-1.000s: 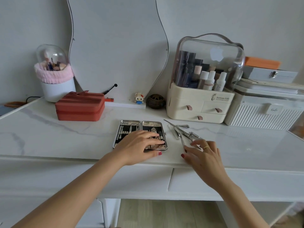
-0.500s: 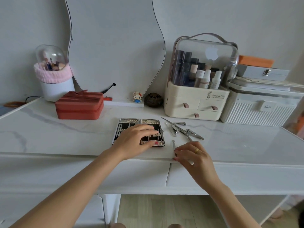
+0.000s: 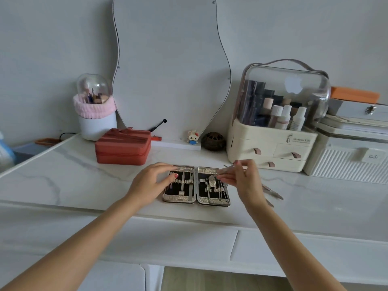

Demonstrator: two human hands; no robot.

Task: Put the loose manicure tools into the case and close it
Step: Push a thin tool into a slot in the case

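The silver manicure case (image 3: 212,201) lies open and flat near the front edge of the white marble tabletop (image 3: 84,177), with metal tools strapped in both black-lined halves. My left hand (image 3: 150,182) rests on the case's left half, fingers spread, holding it down. My right hand (image 3: 241,178) hovers over the right half, pinching a thin metal tool (image 3: 223,170) whose tip points down at the case. More loose tools (image 3: 273,193) lie on the table to the right, partly hidden behind my right wrist.
A red zip case (image 3: 123,149) stands behind on the left, a pink-banded brush holder (image 3: 95,114) beyond it. A cream cosmetics organizer (image 3: 273,152) and white ribbed box (image 3: 348,162) stand at the back right. A wavy mirror (image 3: 170,66) leans on the wall.
My right hand picked a thin tool off the table and carried it left, up over the case's right half. My left hand shifted from the right half to the left half.
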